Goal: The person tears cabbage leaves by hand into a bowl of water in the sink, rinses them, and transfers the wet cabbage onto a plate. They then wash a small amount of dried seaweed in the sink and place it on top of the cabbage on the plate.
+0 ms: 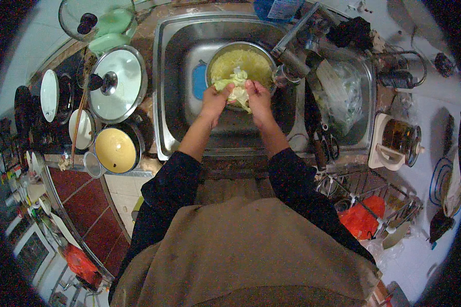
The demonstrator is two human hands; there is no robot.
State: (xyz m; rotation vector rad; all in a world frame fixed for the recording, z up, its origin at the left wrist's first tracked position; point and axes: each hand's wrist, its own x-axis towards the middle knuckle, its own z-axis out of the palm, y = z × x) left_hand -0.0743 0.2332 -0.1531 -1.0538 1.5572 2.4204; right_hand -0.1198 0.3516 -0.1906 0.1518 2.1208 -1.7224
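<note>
Over the sink, my left hand [216, 101] and my right hand [259, 100] hold a piece of pale yellow-green leafy vegetable [237, 92], which looks like cabbage. Thumbs and fingers of both hands are pinched on it from either side. Just under and beyond it, a round metal pot [275, 71] stands in the left sink basin [182, 112]. Inside the pot lie pale yellow shreds [241, 60] of what seems the same vegetable. My hands hide the pot's near side.
A metal faucet [292, 60] reaches over the pot's right side. Beside it, the right basin holds plastic bags [343, 97], with scissors [330, 140] near its edge. Left of the sink are a glass lid [117, 84] and a yellow-lined pot [115, 148]. A glass teapot [399, 140] stands right.
</note>
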